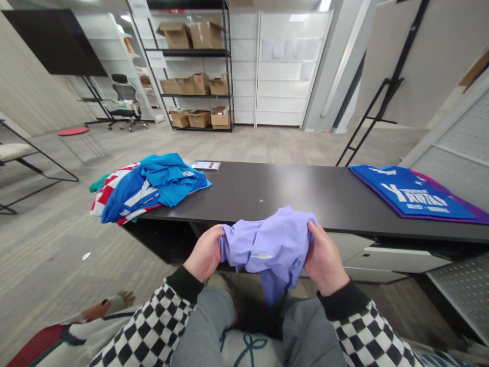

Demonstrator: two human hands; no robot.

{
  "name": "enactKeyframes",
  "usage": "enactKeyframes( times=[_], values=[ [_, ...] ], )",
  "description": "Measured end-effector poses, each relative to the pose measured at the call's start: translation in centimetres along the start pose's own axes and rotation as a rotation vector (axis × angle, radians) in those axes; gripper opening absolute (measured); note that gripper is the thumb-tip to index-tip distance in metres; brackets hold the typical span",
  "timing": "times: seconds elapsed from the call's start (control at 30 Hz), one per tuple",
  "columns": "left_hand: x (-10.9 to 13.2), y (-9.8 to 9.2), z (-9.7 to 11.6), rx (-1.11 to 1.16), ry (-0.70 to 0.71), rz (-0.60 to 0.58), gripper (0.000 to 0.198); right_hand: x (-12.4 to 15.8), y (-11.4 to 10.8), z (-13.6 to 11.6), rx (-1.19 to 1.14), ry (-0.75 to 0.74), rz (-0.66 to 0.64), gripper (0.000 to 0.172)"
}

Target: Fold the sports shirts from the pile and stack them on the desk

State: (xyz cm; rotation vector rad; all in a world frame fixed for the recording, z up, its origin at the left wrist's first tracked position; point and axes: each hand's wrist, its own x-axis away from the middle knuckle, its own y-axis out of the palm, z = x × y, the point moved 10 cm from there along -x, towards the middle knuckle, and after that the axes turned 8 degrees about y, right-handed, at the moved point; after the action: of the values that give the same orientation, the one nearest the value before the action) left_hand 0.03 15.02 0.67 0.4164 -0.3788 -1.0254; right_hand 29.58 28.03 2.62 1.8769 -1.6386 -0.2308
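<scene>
A bunched lavender shirt (273,239) with a small white oval mark hangs between my two hands, in front of the dark tabletop's near edge. My left hand (206,252) pinches its left end. On the other side my right hand (324,255) grips the right end, thumb on top. Part of the cloth droops lower toward my knees. To the left on the table lies a loose heap of jerseys (171,178) in blue, red-and-white check and green. Flat folded jerseys (416,196), blue on top with white lettering, are stacked at the right end.
The dark table (282,188) runs across in front of me, with white drawers (397,261) below on the right. A phone (206,165) lies at its back edge. Behind stand a shelf with cardboard boxes (185,85), an office chair (125,99) and a red stool (73,131).
</scene>
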Motion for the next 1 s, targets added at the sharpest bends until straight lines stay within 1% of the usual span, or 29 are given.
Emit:
enactKeyframes(
  times=[0.07,0.13,0.2,0.23,0.27,0.3,0.4,0.43,0.47,0.5,0.57,0.6,0.63,0.67,0.73,0.83,0.93,1.0],
  values=[
    [0.6,0.3,-2.3,-0.155,-0.067,-0.048,0.022,0.5,0.2,0.5,0.026,0.042,0.004,0.040],
    [1.1,0.4,-5.2,-0.372,-0.159,-0.119,0.032,1.0,0.5,0.9,0.048,0.080,-0.010,0.041],
    [1.6,0.8,-7.9,-0.557,-0.246,-0.221,0.054,1.5,1.1,1.3,0.063,0.136,-0.060,0.039],
    [1.9,1.2,-8.9,-0.601,-0.261,-0.281,0.066,1.7,1.4,1.6,0.073,0.172,-0.097,0.038],
    [2.1,1.9,-9.5,-0.603,-0.246,-0.343,0.076,2.1,1.9,2.0,0.088,0.210,-0.141,0.037],
    [2.3,2.9,-9.6,-0.573,-0.200,-0.401,0.084,2.4,2.3,2.4,0.105,0.245,-0.189,0.037],
    [3.0,5.6,-8.0,-0.434,0.007,-0.522,0.098,3.7,3.6,3.6,0.149,0.320,-0.328,0.037],
    [3.3,6.4,-7.4,-0.401,0.049,-0.555,0.099,4.0,3.8,4.0,0.160,0.334,-0.358,0.036],
    [3.7,7.0,-7.0,-0.380,0.063,-0.588,0.096,4.3,4.0,4.4,0.168,0.344,-0.375,0.034],
    [4.1,7.5,-6.7,-0.370,0.059,-0.623,0.089,4.5,4.1,4.6,0.173,0.348,-0.385,0.031],
    [4.7,8.0,-6.2,-0.374,0.032,-0.667,0.061,4.6,4.4,4.7,0.177,0.336,-0.401,0.022],
    [4.9,8.1,-6.1,-0.383,0.011,-0.675,0.047,4.6,4.6,4.6,0.176,0.320,-0.412,0.021],
    [5.0,8.0,-5.9,-0.388,-0.015,-0.675,0.040,4.5,4.8,4.4,0.176,0.299,-0.419,0.022],
    [5.0,7.8,-5.7,-0.388,-0.043,-0.666,0.039,4.3,4.9,4.1,0.178,0.275,-0.419,0.023],
    [4.9,7.2,-5.4,-0.357,-0.092,-0.622,0.047,3.8,4.9,3.5,0.192,0.229,-0.388,0.023],
    [4.5,6.3,-4.5,-0.244,-0.124,-0.528,0.057,2.9,4.2,3.3,0.227,0.182,-0.284,0.024],
    [4.2,5.8,-3.7,-0.149,-0.137,-0.440,0.058,2.3,3.3,4.0,0.283,0.174,-0.185,0.027],
    [4.1,5.5,-3.2,-0.117,-0.130,-0.384,0.057,2.1,3.0,4.8,0.336,0.186,-0.169,0.032]
  ],
)
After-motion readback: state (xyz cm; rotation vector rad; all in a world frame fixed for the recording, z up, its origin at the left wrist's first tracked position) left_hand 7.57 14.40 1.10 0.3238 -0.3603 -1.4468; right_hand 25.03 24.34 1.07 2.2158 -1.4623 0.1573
